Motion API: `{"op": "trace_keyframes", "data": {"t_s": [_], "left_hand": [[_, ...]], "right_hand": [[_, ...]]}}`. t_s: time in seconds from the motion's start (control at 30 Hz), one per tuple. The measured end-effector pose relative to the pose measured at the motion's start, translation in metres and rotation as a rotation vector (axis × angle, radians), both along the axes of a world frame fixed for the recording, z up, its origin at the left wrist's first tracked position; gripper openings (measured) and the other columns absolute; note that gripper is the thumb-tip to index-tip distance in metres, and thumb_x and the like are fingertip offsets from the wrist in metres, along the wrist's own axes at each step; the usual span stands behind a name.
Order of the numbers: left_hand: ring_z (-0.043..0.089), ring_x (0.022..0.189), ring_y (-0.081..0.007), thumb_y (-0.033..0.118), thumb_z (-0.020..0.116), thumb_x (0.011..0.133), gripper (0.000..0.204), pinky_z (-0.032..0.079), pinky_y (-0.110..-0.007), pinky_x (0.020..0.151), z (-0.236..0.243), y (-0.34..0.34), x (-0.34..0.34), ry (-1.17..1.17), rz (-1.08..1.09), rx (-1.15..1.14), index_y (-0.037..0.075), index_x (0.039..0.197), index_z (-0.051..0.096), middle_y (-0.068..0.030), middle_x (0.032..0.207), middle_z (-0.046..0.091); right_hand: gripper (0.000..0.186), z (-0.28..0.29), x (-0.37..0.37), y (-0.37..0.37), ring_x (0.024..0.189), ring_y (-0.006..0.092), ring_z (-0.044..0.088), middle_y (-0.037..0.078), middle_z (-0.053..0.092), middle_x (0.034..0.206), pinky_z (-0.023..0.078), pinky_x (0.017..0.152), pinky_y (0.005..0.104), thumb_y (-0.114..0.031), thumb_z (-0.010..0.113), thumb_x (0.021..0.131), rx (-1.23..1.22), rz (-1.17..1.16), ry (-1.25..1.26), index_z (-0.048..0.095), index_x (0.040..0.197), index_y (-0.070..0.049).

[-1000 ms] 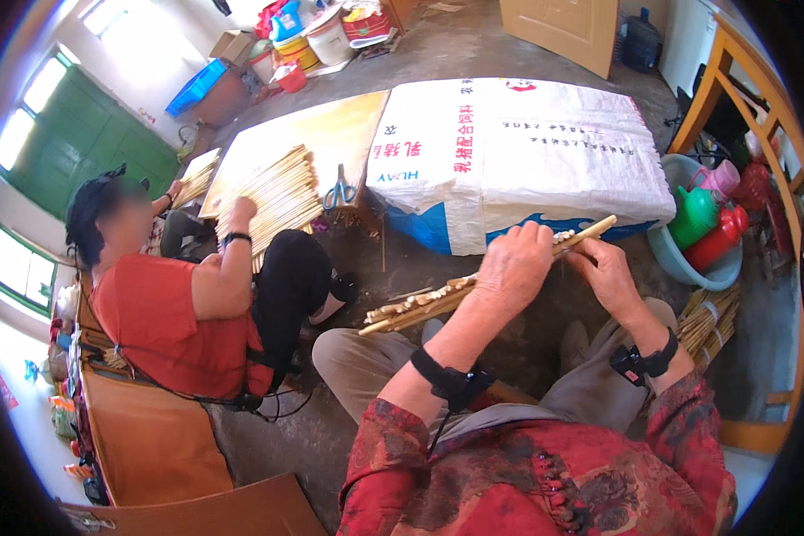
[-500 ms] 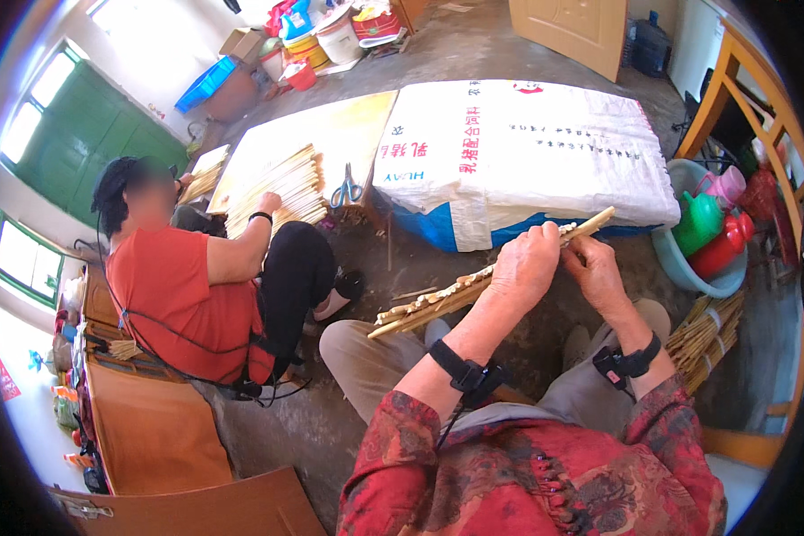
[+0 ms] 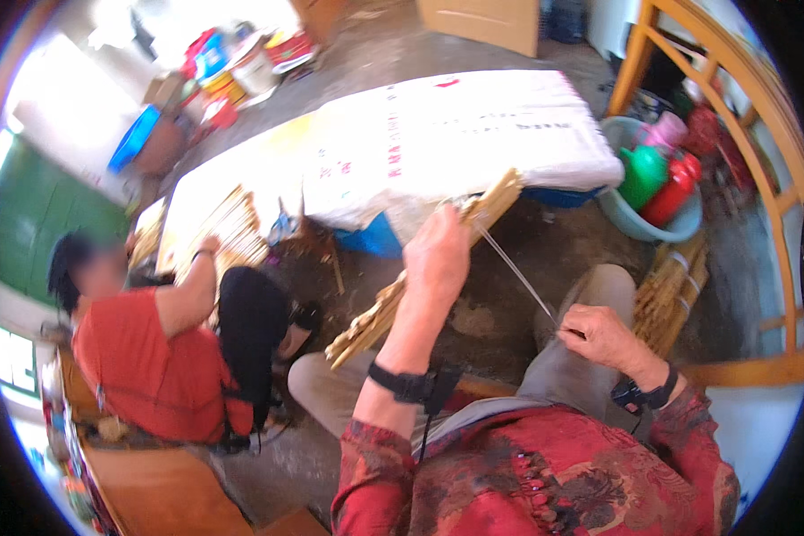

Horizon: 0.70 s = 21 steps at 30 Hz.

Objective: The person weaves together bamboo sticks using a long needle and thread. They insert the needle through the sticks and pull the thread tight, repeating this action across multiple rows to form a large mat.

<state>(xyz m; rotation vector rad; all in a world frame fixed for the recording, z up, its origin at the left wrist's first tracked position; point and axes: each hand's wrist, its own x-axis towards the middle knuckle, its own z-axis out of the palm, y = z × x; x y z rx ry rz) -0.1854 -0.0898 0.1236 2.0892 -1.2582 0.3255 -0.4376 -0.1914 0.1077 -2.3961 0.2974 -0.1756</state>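
Note:
My left hand (image 3: 438, 255) is wrapped round a bundle of thin, pale yellow sticks (image 3: 372, 320), held slanting above my knees with its upper end pointing to the far right. A thin whitish string (image 3: 520, 277) runs taut from the bundle, just beyond my left fingers, down to my right hand (image 3: 601, 334). The right fingers are closed on the string's end, beside my right knee. How the string goes round the sticks is hidden by my left hand.
A low table covered with white sacking (image 3: 482, 116) stands ahead. At left, a person in red (image 3: 156, 371) handles loose sticks (image 3: 238, 223) near blue-handled scissors (image 3: 283, 225). To the right are a pale blue basin (image 3: 618, 212), a tied stick bundle (image 3: 672, 299) and a wooden frame (image 3: 771, 214).
My right hand has left the bundle and moved down to the right, drawing the string out straight. The bundle is tilted more steeply, and the whole view has shifted.

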Motion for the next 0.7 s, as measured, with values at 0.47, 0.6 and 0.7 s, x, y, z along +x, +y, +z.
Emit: {"op": "trace_keyframes", "data": {"t_s": [0.47,0.6,0.7], "left_hand": [[0.057,0.07,-0.0276,0.009,0.065,0.076,0.022,0.047,-0.037,0.06,-0.01,0.008,-0.048,-0.189,-0.099,0.06,0.005,0.087,0.047,-0.0103,0.078,0.055],[0.06,0.075,-0.0313,0.007,0.068,0.072,0.031,0.049,-0.038,0.064,-0.016,0.007,-0.053,-0.143,-0.142,0.109,0.004,0.098,0.052,-0.0142,0.083,0.06],[0.061,0.076,-0.0306,0.008,0.068,0.072,0.031,0.049,-0.037,0.066,-0.016,0.004,-0.053,-0.133,-0.135,0.123,0.004,0.098,0.052,-0.014,0.084,0.061]], "right_hand": [[0.043,0.034,-0.047,-0.001,0.105,0.0312,0.053,0.015,0.055,0.112,0.043,0.088,0.039,-0.013,0.064,0.078,-0.269,-0.356,-0.098,0.051,0.117,0.0],[0.041,-0.011,0.055,0.003,0.104,0.0286,0.056,0.017,0.056,0.113,0.044,0.088,0.0355,-0.018,0.062,0.084,0.315,-0.289,-0.174,0.05,0.12,-0.002],[0.045,-0.026,0.07,-0.01,0.111,0.0233,0.052,0.019,0.052,0.122,0.038,0.094,0.0357,-0.024,0.061,0.087,0.826,-0.214,0.15,0.046,0.126,-0.006]]}}
